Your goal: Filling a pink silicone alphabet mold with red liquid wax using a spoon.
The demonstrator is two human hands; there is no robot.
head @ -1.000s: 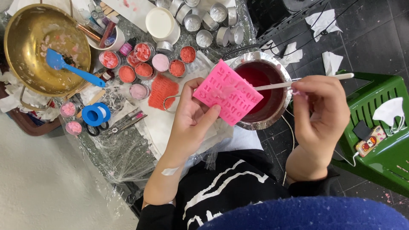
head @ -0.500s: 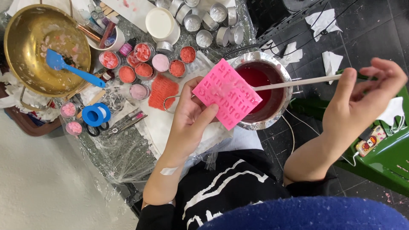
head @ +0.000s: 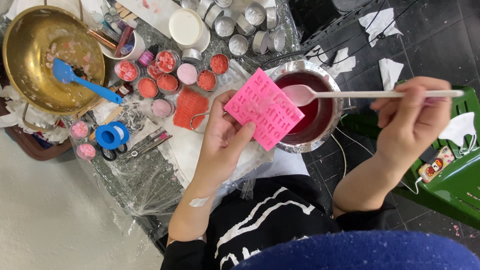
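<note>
My left hand (head: 223, 141) holds a pink silicone letter mould (head: 263, 108) tilted over the near rim of a steel pot (head: 338, 105) of dark red liquid wax (head: 312, 114). My right hand (head: 411, 116) grips the far end of a long white spoon (head: 350, 94). The spoon's bowl, coated in pale pink, hovers over the pot just beside the mould's right edge.
A brass bowl (head: 30, 35) with a blue spatula (head: 85, 82) sits at the left. Several small tins of red and pink wax (head: 167, 82), empty metal tins (head: 245, 25), blue tape (head: 111, 135) and scissors crowd the plastic-covered table. A green plastic chair (head: 450, 185) stands at the right.
My right hand slid out along the spoon handle to the right and lifted the spoon's bowl out of the red liquid to beside the mould. My left hand kept the mould steady.
</note>
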